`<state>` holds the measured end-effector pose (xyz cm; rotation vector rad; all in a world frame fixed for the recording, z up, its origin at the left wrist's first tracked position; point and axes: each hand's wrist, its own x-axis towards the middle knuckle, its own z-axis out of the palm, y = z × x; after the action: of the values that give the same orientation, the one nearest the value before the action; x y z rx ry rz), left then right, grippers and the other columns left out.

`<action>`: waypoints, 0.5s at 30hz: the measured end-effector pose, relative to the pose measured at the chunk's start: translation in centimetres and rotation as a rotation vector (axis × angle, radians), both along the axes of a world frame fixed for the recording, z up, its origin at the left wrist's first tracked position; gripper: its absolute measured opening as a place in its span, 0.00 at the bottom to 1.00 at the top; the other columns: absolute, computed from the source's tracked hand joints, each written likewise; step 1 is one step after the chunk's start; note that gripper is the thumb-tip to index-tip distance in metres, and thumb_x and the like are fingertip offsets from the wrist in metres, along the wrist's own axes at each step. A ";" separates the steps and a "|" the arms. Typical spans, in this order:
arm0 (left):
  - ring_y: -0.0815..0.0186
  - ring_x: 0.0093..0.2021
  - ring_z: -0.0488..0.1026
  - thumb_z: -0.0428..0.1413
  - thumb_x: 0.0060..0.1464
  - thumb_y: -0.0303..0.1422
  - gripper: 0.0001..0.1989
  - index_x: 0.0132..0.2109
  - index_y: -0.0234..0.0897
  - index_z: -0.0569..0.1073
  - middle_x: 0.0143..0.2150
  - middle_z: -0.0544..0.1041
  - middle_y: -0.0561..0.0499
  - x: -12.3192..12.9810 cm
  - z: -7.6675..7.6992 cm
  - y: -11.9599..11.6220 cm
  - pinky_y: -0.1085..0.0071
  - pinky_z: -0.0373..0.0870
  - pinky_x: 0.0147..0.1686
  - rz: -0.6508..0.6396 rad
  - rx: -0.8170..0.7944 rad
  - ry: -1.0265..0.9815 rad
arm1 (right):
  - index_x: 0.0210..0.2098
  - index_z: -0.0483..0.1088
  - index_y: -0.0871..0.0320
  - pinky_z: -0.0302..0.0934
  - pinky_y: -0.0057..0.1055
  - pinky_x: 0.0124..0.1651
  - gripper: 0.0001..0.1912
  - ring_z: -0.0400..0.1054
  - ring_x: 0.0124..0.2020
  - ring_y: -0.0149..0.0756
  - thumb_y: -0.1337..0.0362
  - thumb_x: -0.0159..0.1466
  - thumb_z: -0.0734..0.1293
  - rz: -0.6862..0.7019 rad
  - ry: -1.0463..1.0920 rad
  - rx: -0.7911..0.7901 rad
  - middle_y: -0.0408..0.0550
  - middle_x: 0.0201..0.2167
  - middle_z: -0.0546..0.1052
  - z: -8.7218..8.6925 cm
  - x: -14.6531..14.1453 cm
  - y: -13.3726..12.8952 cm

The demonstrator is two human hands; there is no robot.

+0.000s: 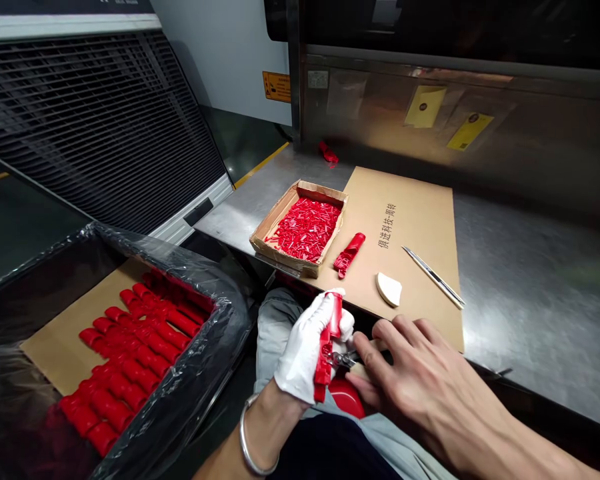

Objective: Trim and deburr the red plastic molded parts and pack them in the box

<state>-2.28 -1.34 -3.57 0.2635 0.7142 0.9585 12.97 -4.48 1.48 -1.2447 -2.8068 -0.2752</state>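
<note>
My left hand point(305, 347), in a white glove, is closed around a red moulded plastic part point(324, 360) held over my lap. Bare and closed, my right hand point(405, 360) grips a pair of small nippers point(344, 359) with pale handles. Their metal jaws touch the red part's side; whether they bite on anything is too small to tell. Beyond my hands, another red plastic part point(349, 255) lies on a flat cardboard sheet point(425, 213). A white wedge-shaped piece point(389, 289) and a slim utility knife point(434, 277) lie on that sheet too.
On the metal table point(525, 287), a cardboard tray point(265, 245) holds many small red scraps point(307, 228). Farther back lies another red piece point(328, 153). At left, a plastic-lined bin point(225, 333) contains rows of red parts point(130, 353) on cardboard. A louvred machine panel point(95, 113) stands behind it.
</note>
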 end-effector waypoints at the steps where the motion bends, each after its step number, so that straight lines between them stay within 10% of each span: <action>1: 0.76 0.18 0.54 0.48 0.65 0.37 0.09 0.44 0.37 0.67 0.23 0.63 0.57 0.1 -0.1 0.0 0.82 0.53 0.18 0.004 0.000 -0.001 | 0.45 0.72 0.60 0.57 0.41 0.36 0.19 0.62 0.33 0.45 0.54 0.70 0.57 -0.003 -0.016 -0.001 0.51 0.32 0.66 -0.1 0.0 0.0; 15: 0.75 0.21 0.55 0.48 0.65 0.37 0.08 0.43 0.37 0.66 0.24 0.62 0.57 0.6 -0.1 0.1 0.80 0.53 0.18 -0.012 -0.004 -0.023 | 0.33 0.68 0.57 0.54 0.38 0.29 0.13 0.63 0.29 0.42 0.54 0.67 0.62 -0.029 -0.004 0.025 0.47 0.29 0.65 0.2 0.6 -0.1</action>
<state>-1.72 -1.24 -3.67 0.2527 0.6930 0.9474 13.57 -4.56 1.69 -1.2817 -2.7817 -0.3138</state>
